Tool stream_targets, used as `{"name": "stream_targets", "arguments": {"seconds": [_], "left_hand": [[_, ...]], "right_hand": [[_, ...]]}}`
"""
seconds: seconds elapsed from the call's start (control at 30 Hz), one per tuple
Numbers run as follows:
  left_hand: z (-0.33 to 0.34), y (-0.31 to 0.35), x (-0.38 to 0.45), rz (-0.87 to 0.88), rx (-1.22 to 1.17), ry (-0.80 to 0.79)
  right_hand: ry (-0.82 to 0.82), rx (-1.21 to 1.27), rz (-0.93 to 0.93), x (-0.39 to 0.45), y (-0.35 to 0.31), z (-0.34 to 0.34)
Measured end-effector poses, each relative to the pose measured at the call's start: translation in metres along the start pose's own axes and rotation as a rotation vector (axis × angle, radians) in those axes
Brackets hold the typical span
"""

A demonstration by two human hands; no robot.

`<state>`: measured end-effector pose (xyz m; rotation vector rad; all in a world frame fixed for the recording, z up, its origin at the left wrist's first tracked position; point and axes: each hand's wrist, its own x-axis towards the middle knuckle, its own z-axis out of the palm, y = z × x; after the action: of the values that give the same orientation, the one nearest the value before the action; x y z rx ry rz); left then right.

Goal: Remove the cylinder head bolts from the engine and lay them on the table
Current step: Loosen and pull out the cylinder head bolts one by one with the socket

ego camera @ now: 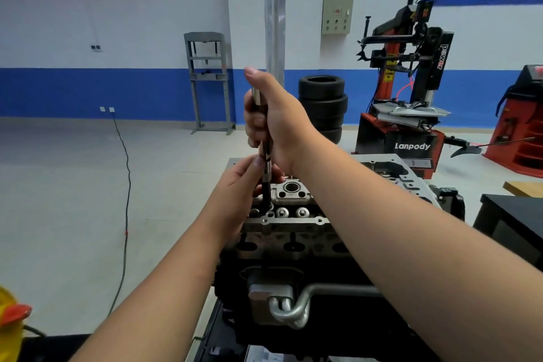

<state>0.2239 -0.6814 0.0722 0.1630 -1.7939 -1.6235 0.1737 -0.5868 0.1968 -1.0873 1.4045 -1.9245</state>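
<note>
Right hand [273,117] gripping upper part of long upright tool [266,156], fingers wrapped round handle, thumb pointing up. Left hand [244,182] pinching tool's lower shaft just above cylinder head [289,214]. Tool tip sitting in recess at head's left end, atop engine [293,273]; bolt itself hidden under tip. Stacked tyres [322,106] and red tyre changer [411,103] standing well behind.
</note>
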Motion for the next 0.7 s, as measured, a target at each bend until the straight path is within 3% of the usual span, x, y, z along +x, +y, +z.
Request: {"name": "stream_targets", "arguments": {"seconds": [0.13,0.27,0.47,0.7], "left_hand": [[0.004,-0.002,0.002,0.048,-0.039,0.191],[0.003,-0.002,0.002,0.091,-0.027,0.139],[-0.001,0.000,0.000,-0.006,-0.040,-0.005],[0.004,0.000,-0.002,0.042,-0.012,0.107]], "right_hand": [[0.200,-0.083,-0.113,-0.005,0.011,0.011],[0.150,-0.191,-0.266,-0.005,0.018,0.017],[-0.115,0.061,0.000,0.007,0.002,-0.004],[-0.082,0.052,-0.020,0.005,0.013,-0.002]]}}
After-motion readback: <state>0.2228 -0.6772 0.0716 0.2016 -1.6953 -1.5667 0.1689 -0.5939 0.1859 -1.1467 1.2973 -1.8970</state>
